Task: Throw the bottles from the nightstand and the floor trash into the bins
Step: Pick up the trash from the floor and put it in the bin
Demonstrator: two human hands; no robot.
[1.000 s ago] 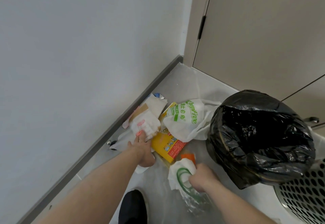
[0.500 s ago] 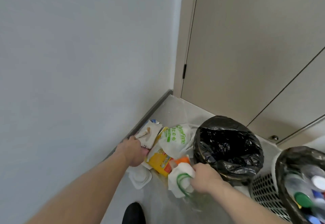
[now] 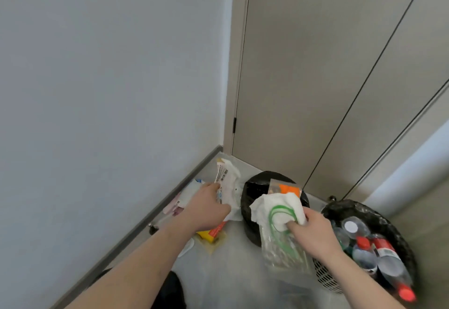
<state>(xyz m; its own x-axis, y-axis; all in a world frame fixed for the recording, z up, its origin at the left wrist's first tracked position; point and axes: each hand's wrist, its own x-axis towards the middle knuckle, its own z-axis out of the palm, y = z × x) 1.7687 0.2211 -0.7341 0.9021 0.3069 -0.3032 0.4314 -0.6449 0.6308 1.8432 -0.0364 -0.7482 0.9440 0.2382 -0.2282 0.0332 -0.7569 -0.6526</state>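
Left hand gripped a white barcoded wrapper, lifted beside the near bin. Right hand pinched a crumpled tissue with clear plastic packaging by that bin's rim. Judged light, limp and crushable; bunch it to hold. Far bin held bottles.

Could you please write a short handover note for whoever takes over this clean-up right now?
Left hand grips a white barcoded wrapper lifted off the floor.
Right hand grips a white tissue wad with clear green-printed plastic bag, at the near black-lined bin.
Mesh bin on the right already holds bottles.
Left: drop both handfuls, then the yellow-orange packet and the wrappers by the wall.
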